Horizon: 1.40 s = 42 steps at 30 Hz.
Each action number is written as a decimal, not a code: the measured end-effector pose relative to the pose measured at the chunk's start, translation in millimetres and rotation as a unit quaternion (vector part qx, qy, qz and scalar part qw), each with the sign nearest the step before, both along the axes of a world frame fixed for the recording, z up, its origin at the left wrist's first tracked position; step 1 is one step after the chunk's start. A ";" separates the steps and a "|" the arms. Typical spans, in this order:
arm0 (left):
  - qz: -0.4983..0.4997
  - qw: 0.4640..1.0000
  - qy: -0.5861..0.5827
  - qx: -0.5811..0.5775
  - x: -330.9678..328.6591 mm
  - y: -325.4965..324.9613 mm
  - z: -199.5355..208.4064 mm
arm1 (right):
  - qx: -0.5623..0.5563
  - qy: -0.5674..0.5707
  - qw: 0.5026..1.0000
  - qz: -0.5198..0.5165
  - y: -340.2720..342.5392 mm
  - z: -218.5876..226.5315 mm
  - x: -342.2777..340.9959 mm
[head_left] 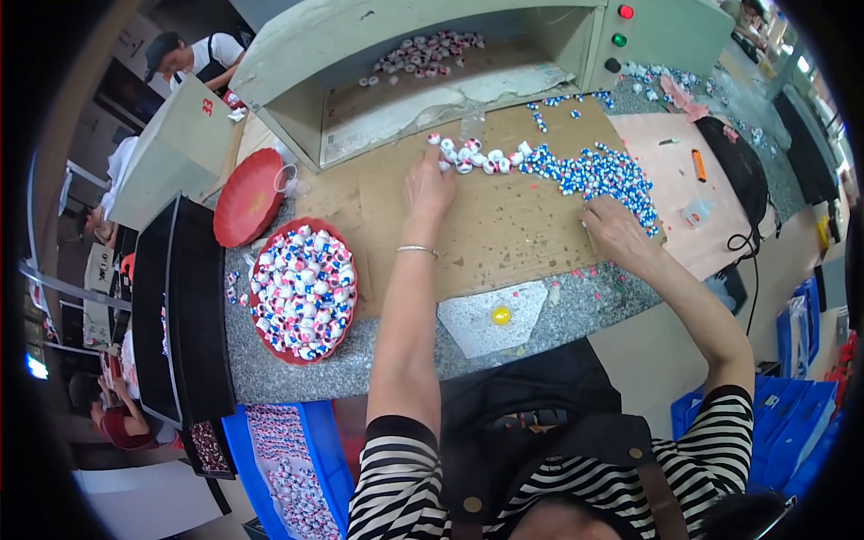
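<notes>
**Both hands down among the small parts**

Left hand (pixel 428 187) is stretched forward, fingertips pressed into the row of white capped pieces (pixel 468 157) lying on the brown cardboard sheet (pixel 504 229); the fingers look loosely together, and whether they pinch one piece I cannot tell. A thin bracelet (pixel 417 250) sits on that wrist. Right hand (pixel 612 227) rests palm down at the near edge of the heap of blue-and-white pieces (pixel 594 173), fingers curled at its rim; its grip is hidden too.

Out from there: the row and the heap run into each other just in front of the grey machine housing (pixel 405 54), which holds more pieces on its shelf. To the left, a red bowl (pixel 346 310) full of the same parts stands on the speckled counter (pixel 576 310), an empty red lid (pixel 247 198) beside it. A yellow dot (pixel 500 316) lies near the counter's edge.
</notes>
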<state>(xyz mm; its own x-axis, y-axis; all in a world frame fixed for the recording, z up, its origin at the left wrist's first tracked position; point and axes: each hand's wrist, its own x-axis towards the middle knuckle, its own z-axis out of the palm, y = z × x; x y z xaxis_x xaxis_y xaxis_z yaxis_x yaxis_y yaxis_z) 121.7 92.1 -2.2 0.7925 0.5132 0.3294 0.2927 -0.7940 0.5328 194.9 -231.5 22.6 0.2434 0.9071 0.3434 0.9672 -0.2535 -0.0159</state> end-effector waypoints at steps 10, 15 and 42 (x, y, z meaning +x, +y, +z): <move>-0.147 0.678 -0.225 -0.684 -130.5 -74.7 12.5 | -0.019 0.174 0.984 0.017 16.0 7.6 -27.9; -0.111 0.543 -0.234 -0.799 -188.7 -114.7 0.1 | -0.018 0.196 0.980 0.025 19.5 5.1 -43.7; -0.063 0.866 -0.191 -0.458 -248.9 -136.4 -9.5 | -0.035 0.164 0.976 0.136 62.5 3.5 -127.9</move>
